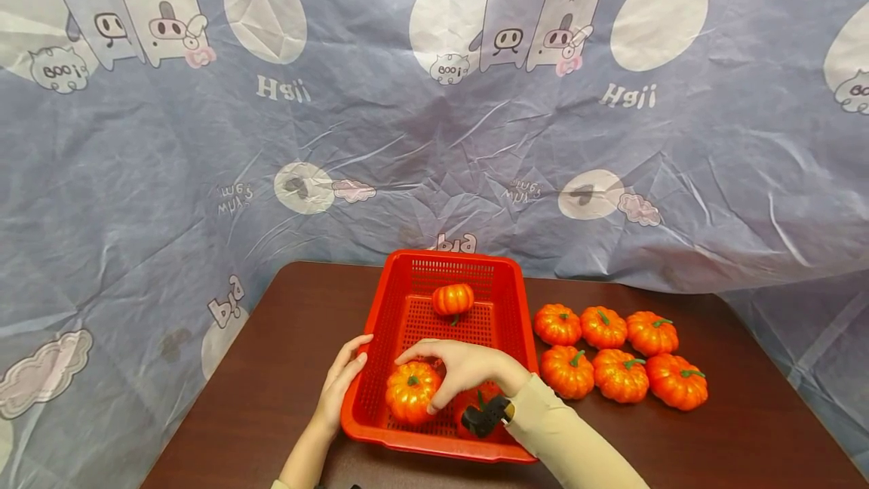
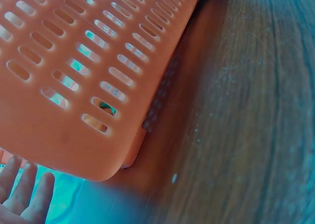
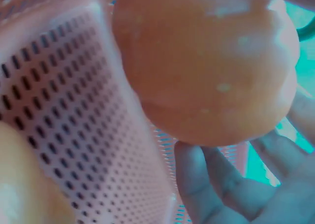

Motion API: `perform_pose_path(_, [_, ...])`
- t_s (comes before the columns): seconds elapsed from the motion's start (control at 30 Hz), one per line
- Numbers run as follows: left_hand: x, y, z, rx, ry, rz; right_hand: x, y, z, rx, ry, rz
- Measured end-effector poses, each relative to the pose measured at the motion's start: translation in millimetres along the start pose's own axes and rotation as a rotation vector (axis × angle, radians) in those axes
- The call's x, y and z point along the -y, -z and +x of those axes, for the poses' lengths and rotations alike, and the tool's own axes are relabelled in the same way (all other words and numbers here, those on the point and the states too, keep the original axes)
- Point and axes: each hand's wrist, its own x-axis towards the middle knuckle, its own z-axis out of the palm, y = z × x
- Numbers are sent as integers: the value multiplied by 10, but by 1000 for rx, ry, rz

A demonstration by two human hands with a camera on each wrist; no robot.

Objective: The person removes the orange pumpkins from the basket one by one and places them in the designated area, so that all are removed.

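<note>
An orange toy pumpkin [image 1: 413, 392] with a green stem sits in my right hand [image 1: 468, 368], low inside the front left of the red plastic basket [image 1: 441, 444]. Thumb and fingers curve round its sides; the right wrist view shows this pumpkin [image 3: 206, 66] close up against the fingers [image 3: 192, 172]. My left hand [image 1: 336, 383] rests at the basket's left rim, its fingers [image 2: 42, 197] fairly straight in the left wrist view. Another pumpkin [image 1: 452, 299] lies on its side toward the basket's back. Beneath my right wrist a further pumpkin [image 1: 468, 402] is partly hidden.
Right of the basket, several orange pumpkins, among them a front one [image 1: 566, 372] and a far right one [image 1: 677, 382], stand in two rows on the dark brown table [image 1: 271, 368]. A grey-blue printed cloth [image 1: 421, 142] hangs behind and beside the table.
</note>
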Motion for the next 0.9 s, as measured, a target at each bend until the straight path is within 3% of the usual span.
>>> perform_pose_path(0.43, [12, 8, -2, 15, -20, -12, 117, 246, -227, -165, 132, 79])
perform_pose_path(0.9, [14, 13, -6, 34, -37, -27, 119, 477, -808, -471, 107, 140])
